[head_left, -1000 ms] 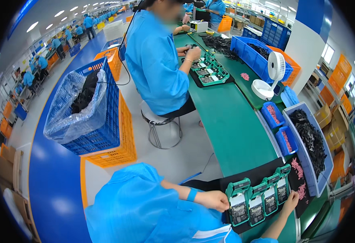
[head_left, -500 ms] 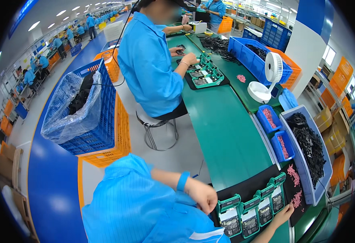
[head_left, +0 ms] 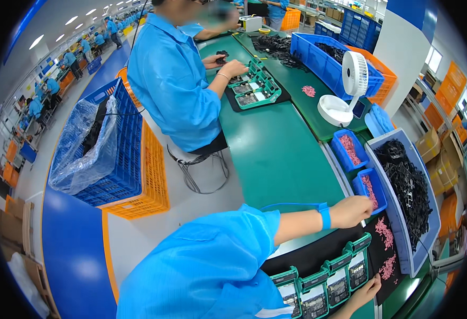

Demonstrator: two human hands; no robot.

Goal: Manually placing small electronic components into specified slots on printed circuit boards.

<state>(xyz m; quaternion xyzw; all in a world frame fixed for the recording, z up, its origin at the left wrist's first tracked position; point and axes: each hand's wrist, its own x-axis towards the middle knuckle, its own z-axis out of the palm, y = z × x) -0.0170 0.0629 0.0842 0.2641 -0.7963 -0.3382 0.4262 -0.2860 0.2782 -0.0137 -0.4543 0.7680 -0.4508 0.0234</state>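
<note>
My left hand (head_left: 350, 211), with a blue wrist strap (head_left: 325, 216), is stretched over the bench beside the nearer small blue bin (head_left: 383, 206). Its fingers curl together at the bin's near edge; whatever they hold is hidden. Small pink pieces (head_left: 370, 189) lie in that bin. My right hand (head_left: 370, 290) is at the right edge of a row of green fixtures (head_left: 314, 284), its fingers drawn together on something too small to make out. Each fixture carries a dark circuit board (head_left: 337, 287) and a white panel. Loose pink pieces (head_left: 386, 266) lie on the black mat (head_left: 378, 250) close by.
A grey-blue tub (head_left: 401, 236) of black parts stands along the right. Beyond are another small blue bin (head_left: 346, 149) and a white fan (head_left: 355, 74). A co-worker (head_left: 172, 85) sits at the bench ahead. Stacked blue and orange crates (head_left: 137, 181) stand at left.
My left hand has moved right and forward, from beside the fixtures to the small blue bin. My right hand stays by the fixtures' right edge. The whole view has shifted slightly.
</note>
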